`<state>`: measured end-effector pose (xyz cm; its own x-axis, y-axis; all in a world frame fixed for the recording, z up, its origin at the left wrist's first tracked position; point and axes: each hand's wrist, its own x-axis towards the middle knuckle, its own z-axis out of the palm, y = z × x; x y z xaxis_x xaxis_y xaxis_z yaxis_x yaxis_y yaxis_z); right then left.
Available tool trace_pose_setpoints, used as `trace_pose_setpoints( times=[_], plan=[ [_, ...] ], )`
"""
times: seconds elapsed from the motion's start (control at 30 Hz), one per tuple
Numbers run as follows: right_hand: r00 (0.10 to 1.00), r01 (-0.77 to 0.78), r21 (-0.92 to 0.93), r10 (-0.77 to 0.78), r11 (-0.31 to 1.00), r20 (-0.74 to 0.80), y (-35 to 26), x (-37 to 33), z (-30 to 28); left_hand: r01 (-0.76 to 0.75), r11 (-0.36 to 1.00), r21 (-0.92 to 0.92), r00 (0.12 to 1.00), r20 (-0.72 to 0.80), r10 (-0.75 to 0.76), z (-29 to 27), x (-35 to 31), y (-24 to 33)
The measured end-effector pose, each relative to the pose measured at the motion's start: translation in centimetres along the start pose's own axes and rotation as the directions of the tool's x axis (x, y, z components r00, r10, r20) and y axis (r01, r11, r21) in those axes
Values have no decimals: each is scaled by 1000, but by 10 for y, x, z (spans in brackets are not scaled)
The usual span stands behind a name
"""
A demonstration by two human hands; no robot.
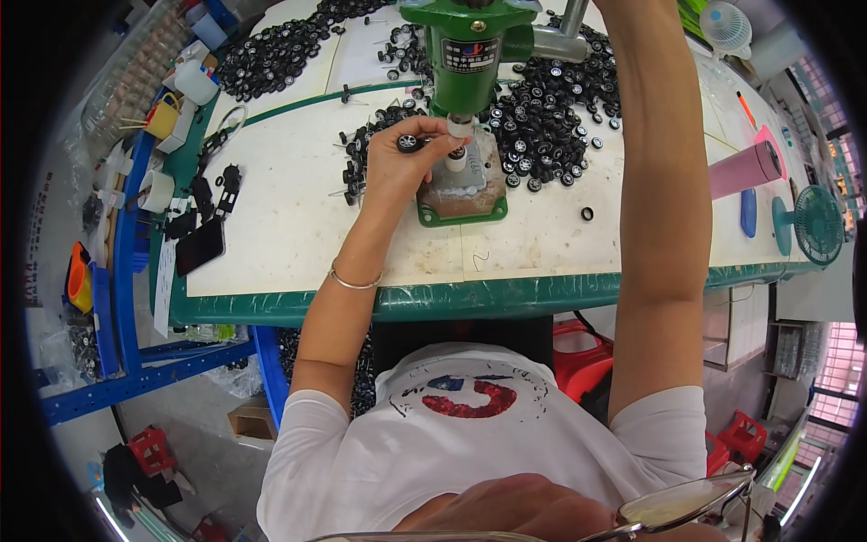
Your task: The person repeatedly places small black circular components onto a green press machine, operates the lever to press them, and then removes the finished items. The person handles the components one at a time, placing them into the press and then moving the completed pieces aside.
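Observation:
My left hand [397, 167] is closed at the green hand press [459, 77], its thumb and fingertips reaching under the ram. A small black toy wheel [409, 143] with a silver hub is tucked in its fingers. Directly below the fingertips, another wheel [457, 154] sits on a white cylindrical holder [455, 164] on the press's metal base [470, 200]. My right forearm [664, 154] stretches up past the press's right side, near its metal lever [560, 43]. The right hand itself lies beyond the top edge.
Heaps of black wheels [542, 135] surround the press on the white-topped table [542, 244]. One black ring [587, 214] lies apart. A phone [200, 248] is at left; a pink cup [745, 170] and teal fan [813, 226] stand at right. Blue shelving [126, 298] borders the left.

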<state>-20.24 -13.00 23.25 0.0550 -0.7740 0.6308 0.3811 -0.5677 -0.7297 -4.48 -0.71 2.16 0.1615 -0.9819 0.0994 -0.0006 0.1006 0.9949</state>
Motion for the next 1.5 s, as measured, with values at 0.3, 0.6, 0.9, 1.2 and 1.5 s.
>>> trace_pose_setpoints(
  times=[0.3,0.6,0.9,1.2,1.5],
  plan=[
    [994,110,56,-110,992,-2,-11,-16,1,-7,998,-55,1000,15,8,3,3,-5],
    [893,448,93,-451,889,10,-28,-65,13,-18,999,-41,1000,1,18,1,1,-10],
    [946,315,324,-321,892,-35,-29,-76,14,-51,997,66,998,43,48,2,-1,-3],
    [977,-213,4,213,977,-16,25,10,-9,89,984,-157,993,-68,-101,-21,2,6],
    [998,-56,-346,53,937,-20,36,-45,-58,297,927,228,948,45,-314,-170,-127,32]
  ],
)
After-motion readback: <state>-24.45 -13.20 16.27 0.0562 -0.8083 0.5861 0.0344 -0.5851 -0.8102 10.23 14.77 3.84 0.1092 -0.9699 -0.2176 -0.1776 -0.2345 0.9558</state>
